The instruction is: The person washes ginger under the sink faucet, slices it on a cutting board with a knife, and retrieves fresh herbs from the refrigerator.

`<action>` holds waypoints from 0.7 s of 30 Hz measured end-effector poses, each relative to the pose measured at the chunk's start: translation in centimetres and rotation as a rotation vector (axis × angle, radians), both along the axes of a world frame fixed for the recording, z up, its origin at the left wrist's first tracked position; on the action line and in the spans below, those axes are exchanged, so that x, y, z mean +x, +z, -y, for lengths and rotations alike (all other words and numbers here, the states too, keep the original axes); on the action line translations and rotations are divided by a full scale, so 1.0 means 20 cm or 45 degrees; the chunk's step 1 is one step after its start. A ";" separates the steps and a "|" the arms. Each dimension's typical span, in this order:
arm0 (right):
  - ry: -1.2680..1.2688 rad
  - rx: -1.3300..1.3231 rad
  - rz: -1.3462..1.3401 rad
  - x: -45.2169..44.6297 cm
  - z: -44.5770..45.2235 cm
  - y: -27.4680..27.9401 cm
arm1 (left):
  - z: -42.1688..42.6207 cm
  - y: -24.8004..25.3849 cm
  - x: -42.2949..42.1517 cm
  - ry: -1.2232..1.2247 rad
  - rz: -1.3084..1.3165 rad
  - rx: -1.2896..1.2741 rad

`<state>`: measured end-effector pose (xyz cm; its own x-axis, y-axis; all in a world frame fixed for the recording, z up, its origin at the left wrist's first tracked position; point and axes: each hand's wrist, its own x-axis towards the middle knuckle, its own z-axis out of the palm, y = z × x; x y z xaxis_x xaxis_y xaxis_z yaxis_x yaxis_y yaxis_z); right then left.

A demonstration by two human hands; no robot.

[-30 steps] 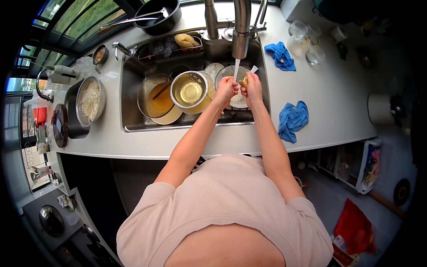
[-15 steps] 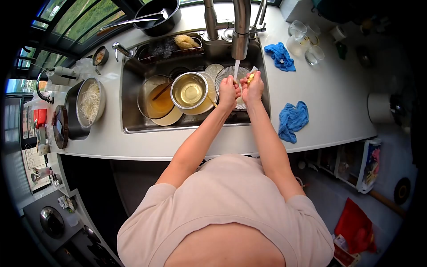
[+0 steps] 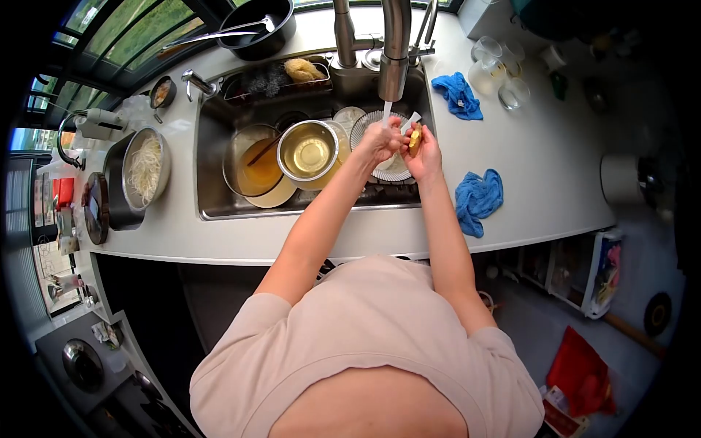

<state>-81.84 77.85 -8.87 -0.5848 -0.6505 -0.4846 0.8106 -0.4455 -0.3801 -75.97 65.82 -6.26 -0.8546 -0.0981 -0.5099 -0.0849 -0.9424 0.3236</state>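
Note:
My left hand (image 3: 380,141) is under the tap's water stream, fingers loosely bent and apart, with nothing visible in it. Beside it, my right hand (image 3: 426,155) is closed on a small yellow piece (image 3: 415,139) that looks like ginger. A narrow white object (image 3: 414,119) sticks up behind the right fingers; its kind and what holds it are unclear. Below both hands sits a ribbed clear bowl (image 3: 361,135) in the sink (image 3: 212,164). The steel tap (image 3: 394,69) runs from above.
Left in the sink are a metal bowl (image 3: 308,124) of yellowish liquid and a larger bowl (image 3: 232,164) with brownish liquid. Blue cloths (image 3: 478,201) and glasses (image 3: 514,93) lie right. A bowl of white shreds (image 3: 146,169) stands left, a black pot (image 3: 255,45) behind.
My left hand has turned and loosened from a closed shape, rising into the water stream. My right hand has shifted slightly right and down, showing more of the yellow piece.

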 end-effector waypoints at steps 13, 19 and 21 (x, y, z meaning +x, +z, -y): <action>0.034 0.408 -0.362 0.10 0.09 0.04 | 0.09 0.00 0.07 0.077 0.027 0.288; 0.074 0.646 -0.668 0.07 0.08 0.08 | 0.15 -0.14 0.06 -0.143 -0.321 0.354; 0.074 0.682 -0.714 0.05 0.05 0.11 | 0.14 -0.14 0.05 -0.141 -0.326 0.187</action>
